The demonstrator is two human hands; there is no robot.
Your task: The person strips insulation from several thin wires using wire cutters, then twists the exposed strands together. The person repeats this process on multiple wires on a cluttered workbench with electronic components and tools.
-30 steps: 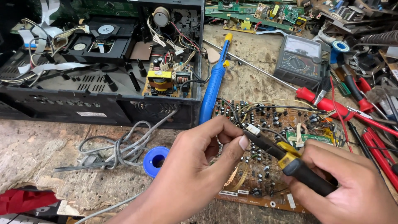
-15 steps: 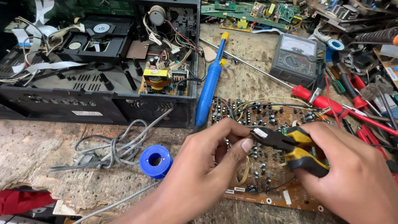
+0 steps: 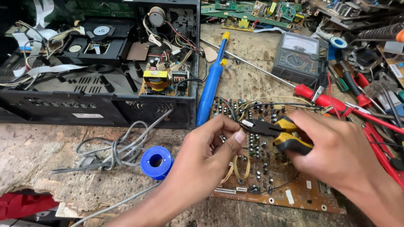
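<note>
Here we are gripping a pair of yellow-and-black pliers [image 3: 273, 131] in our right hand [image 3: 336, 147], fingers wrapped around the handles, with the dark nose pointing left over the brown circuit board [image 3: 269, 168]. Our left hand [image 3: 210, 151] is pinching something very small between thumb and forefinger right at the plier tips; we cannot tell what it is. The board is lying flat on the worn wooden bench [image 3: 42, 147], crowded with small dark capacitors, with thin wires arching over its top edge. Just left of our left hand a blue solder spool [image 3: 156, 162] is sitting beside a tangle of grey cable [image 3: 113, 145]. Behind the board a blue soldering iron [image 3: 211, 84] is lying next to an opened black disc player [image 3: 101, 63], and an analogue multimeter [image 3: 299, 56] is resting further right.
</note>
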